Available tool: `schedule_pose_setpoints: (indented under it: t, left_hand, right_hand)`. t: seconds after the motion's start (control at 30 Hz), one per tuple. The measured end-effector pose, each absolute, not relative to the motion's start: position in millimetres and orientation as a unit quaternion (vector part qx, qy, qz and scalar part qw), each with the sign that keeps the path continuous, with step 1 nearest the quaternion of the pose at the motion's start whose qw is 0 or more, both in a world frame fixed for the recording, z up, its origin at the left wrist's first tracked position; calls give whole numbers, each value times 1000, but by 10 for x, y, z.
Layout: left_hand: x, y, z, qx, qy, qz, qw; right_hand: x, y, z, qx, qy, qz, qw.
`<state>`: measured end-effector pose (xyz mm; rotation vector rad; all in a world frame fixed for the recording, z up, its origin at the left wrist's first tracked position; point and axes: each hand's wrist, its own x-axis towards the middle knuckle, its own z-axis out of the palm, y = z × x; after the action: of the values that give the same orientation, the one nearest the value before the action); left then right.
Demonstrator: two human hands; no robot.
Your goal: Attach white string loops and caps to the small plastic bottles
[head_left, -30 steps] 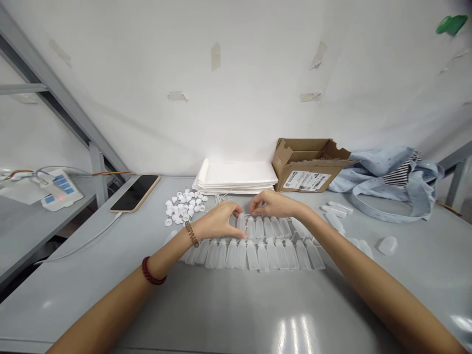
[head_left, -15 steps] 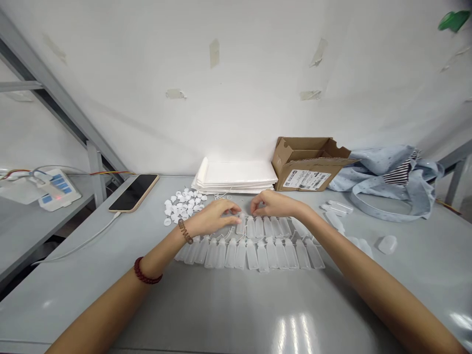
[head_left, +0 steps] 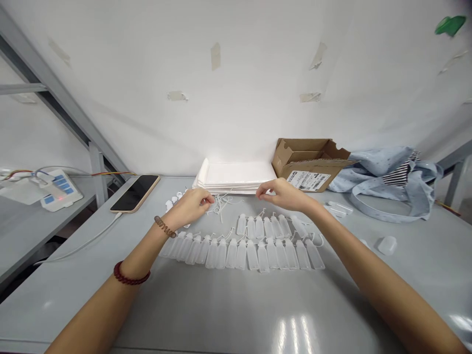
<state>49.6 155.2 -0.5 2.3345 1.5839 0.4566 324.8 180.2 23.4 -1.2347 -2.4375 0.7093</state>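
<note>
My left hand [head_left: 190, 205] is over the white caps [head_left: 172, 200], hiding most of them. Its thumb and forefinger are pinched at the edge of a pile of thin white plastic straps [head_left: 221, 206]; what they hold, if anything, is too small to see. My right hand [head_left: 283, 194] hovers in front of the white stack, fingertips drawn together, their contents not visible. Below the hands, small translucent plastic bottles lie in two rows: a shorter back row [head_left: 259, 227] and a longer front row [head_left: 241, 254]. Thin straps stick up from the necks of several.
A stack of white padded envelopes [head_left: 239, 173] and an open cardboard box [head_left: 313, 164] stand against the wall. Light blue cloth [head_left: 391, 182] lies right of the box. Loose translucent pieces [head_left: 387, 245] lie on the right. A charging phone [head_left: 135, 193] rests on the left.
Both hands have lifted away from the back row of bottles. My left hand has moved left to the straps and caps, uncovering the straps; my right hand has moved slightly up and right.
</note>
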Motion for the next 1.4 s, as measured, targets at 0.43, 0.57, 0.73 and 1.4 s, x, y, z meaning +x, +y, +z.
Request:
schedule_pose_setpoints:
  t: [0.43, 0.57, 0.73, 1.4]
  left_hand:
    - [547, 1526, -112, 849, 490, 136, 145]
    - [520, 1499, 26, 825, 514, 175, 155]
    - [523, 1422, 198, 731, 559, 316, 231]
    - [1003, 1016, 188, 506, 392, 463, 613]
  right_hand:
    - [4322, 1551, 276, -652, -729, -35, 205]
    - [4678, 1502, 135, -714, -698, -5, 60]
    - [4705, 1448, 17, -733, -680, 34, -5]
    - [3301, 915, 98, -456, -512, 505, 524]
